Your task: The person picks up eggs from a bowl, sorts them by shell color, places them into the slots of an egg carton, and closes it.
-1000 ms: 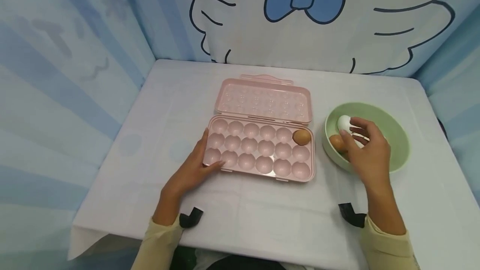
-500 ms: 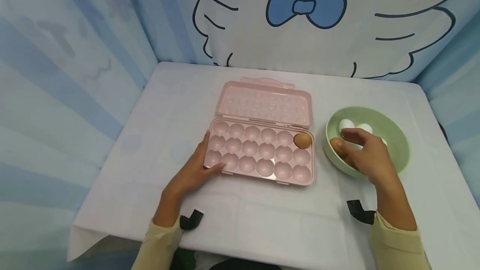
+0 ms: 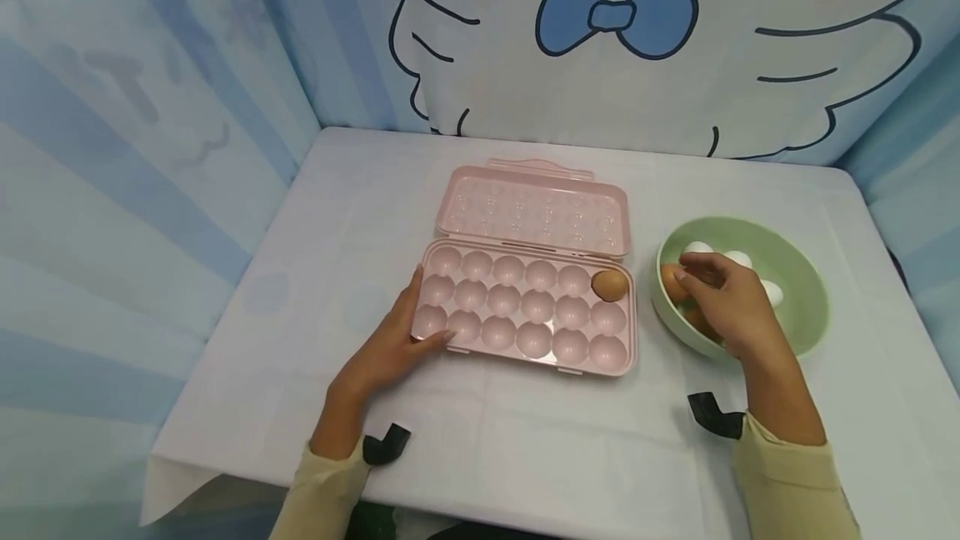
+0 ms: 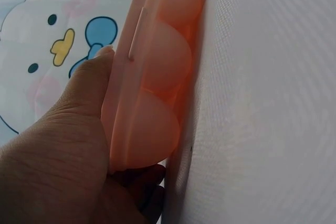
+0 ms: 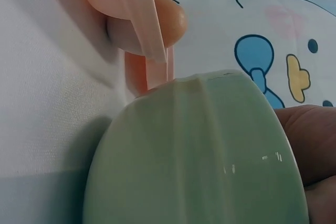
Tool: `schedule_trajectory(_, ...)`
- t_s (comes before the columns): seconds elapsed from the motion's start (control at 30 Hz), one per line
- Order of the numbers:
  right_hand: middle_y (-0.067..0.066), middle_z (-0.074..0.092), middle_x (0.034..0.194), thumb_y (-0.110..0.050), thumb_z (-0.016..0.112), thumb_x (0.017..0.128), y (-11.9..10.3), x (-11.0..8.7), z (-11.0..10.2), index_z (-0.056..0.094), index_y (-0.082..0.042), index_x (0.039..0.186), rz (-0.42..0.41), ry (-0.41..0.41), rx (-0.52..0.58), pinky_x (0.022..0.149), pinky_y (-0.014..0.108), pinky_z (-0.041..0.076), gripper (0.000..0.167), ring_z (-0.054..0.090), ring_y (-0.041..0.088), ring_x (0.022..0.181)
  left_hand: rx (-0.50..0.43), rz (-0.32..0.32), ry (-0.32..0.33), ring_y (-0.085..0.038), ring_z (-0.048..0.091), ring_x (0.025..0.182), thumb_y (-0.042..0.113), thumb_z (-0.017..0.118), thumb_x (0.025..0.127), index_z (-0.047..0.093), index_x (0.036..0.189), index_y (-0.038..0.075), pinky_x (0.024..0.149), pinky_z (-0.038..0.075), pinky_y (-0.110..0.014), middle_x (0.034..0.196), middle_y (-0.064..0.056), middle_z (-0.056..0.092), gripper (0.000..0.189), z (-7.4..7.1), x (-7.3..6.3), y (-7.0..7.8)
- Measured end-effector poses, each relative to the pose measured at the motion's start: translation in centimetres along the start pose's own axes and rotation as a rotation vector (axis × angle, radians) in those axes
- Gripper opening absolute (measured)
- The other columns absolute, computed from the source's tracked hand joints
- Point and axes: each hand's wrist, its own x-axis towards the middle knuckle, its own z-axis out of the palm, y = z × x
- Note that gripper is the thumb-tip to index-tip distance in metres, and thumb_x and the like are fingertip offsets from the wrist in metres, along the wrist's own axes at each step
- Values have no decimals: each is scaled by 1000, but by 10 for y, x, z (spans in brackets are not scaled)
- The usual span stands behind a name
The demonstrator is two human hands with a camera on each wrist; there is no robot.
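Note:
A pink egg carton (image 3: 517, 319) lies open on the table, its lid (image 3: 532, 208) folded back. One brown egg (image 3: 610, 285) sits in the back right cup. My left hand (image 3: 393, 340) grips the carton's left end. In the left wrist view its thumb lies along the carton's rim and its fingers curl beneath. My right hand (image 3: 731, 307) reaches into a green bowl (image 3: 806, 294), thumb and fingertips right at a brown egg (image 3: 672, 283). I cannot tell whether they pinch it. White eggs, among them one egg (image 3: 772, 292) at the right, lie around that hand.
A white cloth covers the table (image 3: 525, 440). Behind it hangs a printed curtain (image 3: 615, 90) with a blue bow tie. The bowl stands close to the carton's right end. Black camera mounts (image 3: 716, 415) stick out from both wrists.
My right hand has come down from beside a white egg toward the brown egg at the bowl's left, uncovering white eggs behind it. My left hand keeps its hold on the carton.

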Motion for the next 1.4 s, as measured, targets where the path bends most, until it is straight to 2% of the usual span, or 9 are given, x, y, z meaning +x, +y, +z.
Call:
schedule_trajectory(0.17, 23, 55, 143, -41, 60, 105, 3, 2, -1, 50, 1, 151, 50, 1, 74, 79, 13, 48, 63, 61, 9, 108, -1, 13, -4, -21, 13, 155, 42, 73, 97, -8, 167, 23, 122, 18, -49, 172, -3, 9, 109, 0, 0, 1)
schedule_trajectory(0.3, 1, 66, 122, -36, 68, 102, 5, 3, -3, 51, -1, 149, 64, 32, 213, 77, 17, 54, 61, 63, -7, 93, 2, 12, -5, -19, 13, 155, 40, 73, 97, -9, 167, 25, 122, 17, -47, 172, -1, 8, 109, 0, 1, 1)
schedule_trajectory(0.4, -15, 64, 109, -30, 73, 99, 5, 2, -3, 55, -4, 145, 48, 59, 265, 74, 19, 55, 56, 63, -6, 96, 3, 13, -3, -20, 13, 155, 41, 73, 97, -9, 167, 25, 122, 18, -48, 172, -2, 9, 109, 0, 0, 2)
schedule_trajectory(0.43, -14, 65, 110, -29, 74, 99, 5, 2, -2, 56, -4, 145, 38, 68, 266, 75, 18, 55, 55, 63, -6, 98, 3, 14, -1, -21, 13, 155, 41, 74, 97, -9, 167, 24, 122, 18, -49, 172, -3, 9, 109, 0, 0, 2)
schedule_trajectory(0.6, 11, 59, 137, -31, 73, 99, 3, 1, 0, 51, -4, 152, 26, 76, 167, 79, 13, 50, 63, 59, 9, 119, 3, 16, 3, -21, 12, 155, 40, 74, 97, -8, 167, 22, 122, 18, -49, 172, -4, 8, 109, 0, -1, 3)
schedule_trajectory(0.7, 21, 55, 142, -35, 73, 99, 1, 0, 0, 49, -4, 153, 41, 76, 132, 82, 11, 47, 67, 57, 20, 127, 9, 18, 4, -22, 12, 155, 40, 74, 97, -8, 167, 21, 122, 18, -50, 172, -4, 8, 109, 0, -1, 2)
schedule_trajectory(0.93, 2, 61, 128, -28, 78, 95, -1, -3, 2, 57, -2, 146, -14, 131, 173, 85, 10, 47, 61, 58, 1, 110, 14, 20, 3, -22, 12, 155, 41, 74, 97, -8, 167, 20, 122, 18, -50, 172, -4, 8, 109, -1, -1, 2)
schedule_trajectory(1.27, 2, 62, 132, -12, 79, 94, -11, -6, 9, 59, -4, 145, -137, 182, 224, 92, 14, 48, 56, 57, 7, 119, 15, 23, -2, -20, 11, 155, 41, 73, 97, -8, 167, 21, 122, 17, -48, 172, -2, 6, 109, -2, -1, 3)
schedule_trajectory(1.4, 4, 59, 141, -13, 79, 94, -20, -8, 12, 57, -17, 150, -121, 200, 253, 91, 13, 48, 61, 58, 8, 121, 22, 23, 0, -20, 12, 155, 42, 73, 97, -8, 167, 21, 122, 18, -49, 172, -1, 7, 109, -2, -1, 4)
